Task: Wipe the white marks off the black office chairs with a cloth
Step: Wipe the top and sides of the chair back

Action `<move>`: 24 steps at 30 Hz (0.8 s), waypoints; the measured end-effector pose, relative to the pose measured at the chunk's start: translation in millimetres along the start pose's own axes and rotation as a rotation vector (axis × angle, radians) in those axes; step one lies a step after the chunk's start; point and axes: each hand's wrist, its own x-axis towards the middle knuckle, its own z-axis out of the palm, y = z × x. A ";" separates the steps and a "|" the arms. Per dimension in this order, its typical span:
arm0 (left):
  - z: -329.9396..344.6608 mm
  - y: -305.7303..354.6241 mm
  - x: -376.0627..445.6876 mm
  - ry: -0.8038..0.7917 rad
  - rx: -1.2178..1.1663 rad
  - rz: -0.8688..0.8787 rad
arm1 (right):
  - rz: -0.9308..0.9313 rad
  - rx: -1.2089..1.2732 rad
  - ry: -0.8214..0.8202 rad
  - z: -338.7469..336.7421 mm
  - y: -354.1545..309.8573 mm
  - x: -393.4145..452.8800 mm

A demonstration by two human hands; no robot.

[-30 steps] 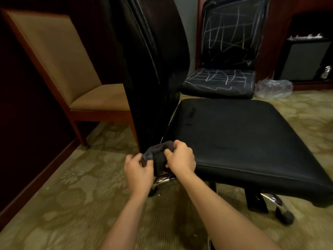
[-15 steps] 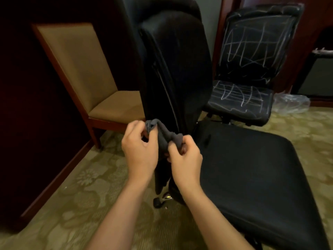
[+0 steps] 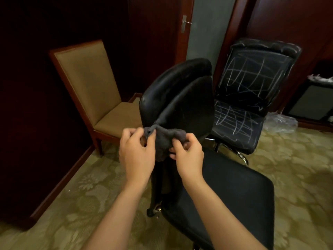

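cloth [image 3: 166, 139] bunched crosswise, both hands pinching

A bunched dark grey cloth [image 3: 164, 139] hangs in the air in front of the near black office chair [image 3: 180, 98], whose backrest and seat show no marks. Behind it, the far black office chair [image 3: 252, 83] stands upright, its backrest and seat scrawled with white marks [image 3: 234, 121].

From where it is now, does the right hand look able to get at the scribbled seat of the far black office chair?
Probably not: the right hand pinches the dark grey cloth, and the near black chair's backrest stands between it and the scribbled seat.
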 end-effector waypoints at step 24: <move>85.4 83.8 8.9 0.325 -0.005 -0.505 | 0.130 -0.083 -0.482 -26.5 -4.9 154.1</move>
